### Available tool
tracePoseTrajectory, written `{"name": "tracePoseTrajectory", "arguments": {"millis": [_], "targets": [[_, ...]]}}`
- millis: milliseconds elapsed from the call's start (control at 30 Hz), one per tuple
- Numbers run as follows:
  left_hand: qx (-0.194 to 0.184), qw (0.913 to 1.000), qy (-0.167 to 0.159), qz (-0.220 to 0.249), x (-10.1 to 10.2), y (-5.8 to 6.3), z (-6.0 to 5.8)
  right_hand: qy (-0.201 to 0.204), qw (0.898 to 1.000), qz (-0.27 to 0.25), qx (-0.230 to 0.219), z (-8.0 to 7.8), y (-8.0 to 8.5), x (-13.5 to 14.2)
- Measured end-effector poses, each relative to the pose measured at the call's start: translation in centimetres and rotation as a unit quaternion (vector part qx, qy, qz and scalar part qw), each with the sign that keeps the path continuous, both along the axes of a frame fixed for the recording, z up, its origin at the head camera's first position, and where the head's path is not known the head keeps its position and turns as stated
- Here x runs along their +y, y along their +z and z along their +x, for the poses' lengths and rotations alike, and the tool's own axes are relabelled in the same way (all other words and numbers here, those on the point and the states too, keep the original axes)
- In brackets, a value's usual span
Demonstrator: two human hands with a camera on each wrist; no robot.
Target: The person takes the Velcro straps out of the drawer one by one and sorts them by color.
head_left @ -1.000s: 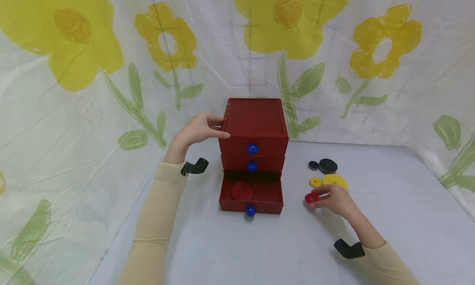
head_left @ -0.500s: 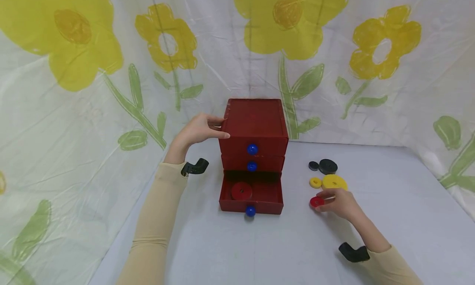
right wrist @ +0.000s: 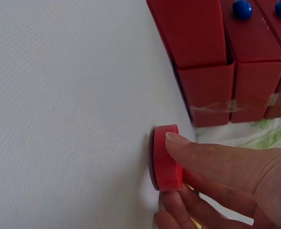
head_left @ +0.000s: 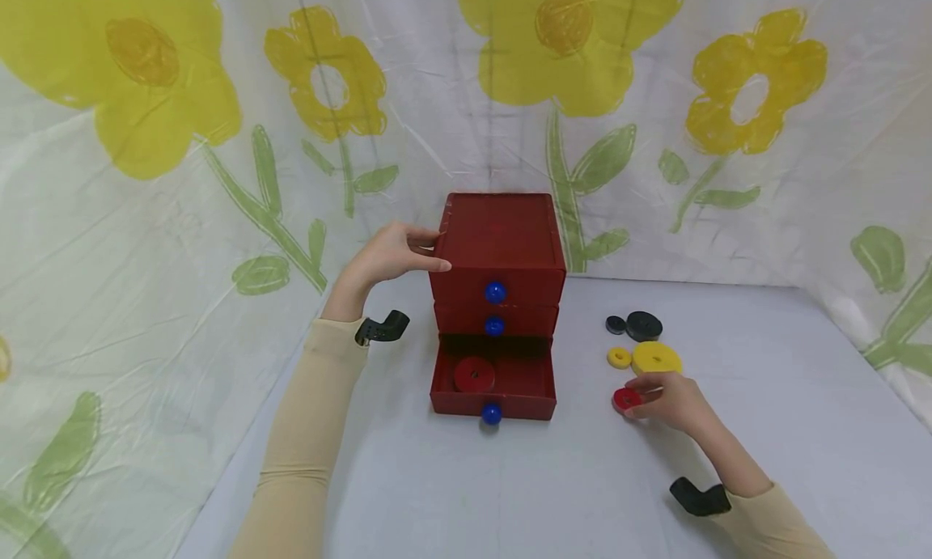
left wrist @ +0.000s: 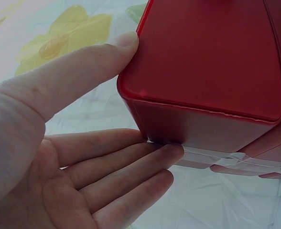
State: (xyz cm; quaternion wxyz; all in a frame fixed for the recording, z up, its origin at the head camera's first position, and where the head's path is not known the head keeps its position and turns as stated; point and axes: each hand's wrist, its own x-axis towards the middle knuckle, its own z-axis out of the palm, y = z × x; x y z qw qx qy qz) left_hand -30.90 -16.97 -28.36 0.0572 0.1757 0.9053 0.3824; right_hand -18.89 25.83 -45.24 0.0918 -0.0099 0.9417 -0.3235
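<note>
My left hand (head_left: pixel 389 256) touches the upper left corner of a red drawer cabinet (head_left: pixel 502 231). Its thumb lies at the top edge, and its straight fingers (left wrist: pixel 126 179) rest along the taped side. The bottom drawer (head_left: pixel 535 373) is pulled out, with a large red disc (head_left: pixel 473 374) in its left part. Right of the cabinet, my right hand (head_left: pixel 673 401) pinches a small red disc (right wrist: pixel 167 157) between thumb and fingers. The disc is flat, at or just above the table; contact cannot be told.
Beyond the right hand lie a small yellow ring (head_left: pixel 619 357), a large yellow disc (head_left: pixel 658 357), a small black disc (head_left: pixel 615 324) and a large black disc (head_left: pixel 644 326). The upper and middle drawers are closed, each with a blue knob (head_left: pixel 495 292). A flowered curtain (head_left: pixel 422 138) hangs behind.
The right hand has moved slightly right and nearer the body with the small red disc, uncovering more of the large yellow disc. The left hand and cabinet have not moved.
</note>
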Motion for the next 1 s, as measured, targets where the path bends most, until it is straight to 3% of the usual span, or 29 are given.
{"name": "tracePoseTrajectory", "arguments": {"millis": [533, 1000], "targets": [[0.003, 1.0000, 0.000, -0.002, -0.06, -0.14, -0.05, -0.007, 1.000, -0.009, -0.015, -0.11, -0.47, 0.32], [0.002, 1.0000, -0.001, 0.002, 0.02, 0.02, 0.12, 0.007, 1.000, -0.005, -0.016, -0.21, 0.27, 0.44]]}}
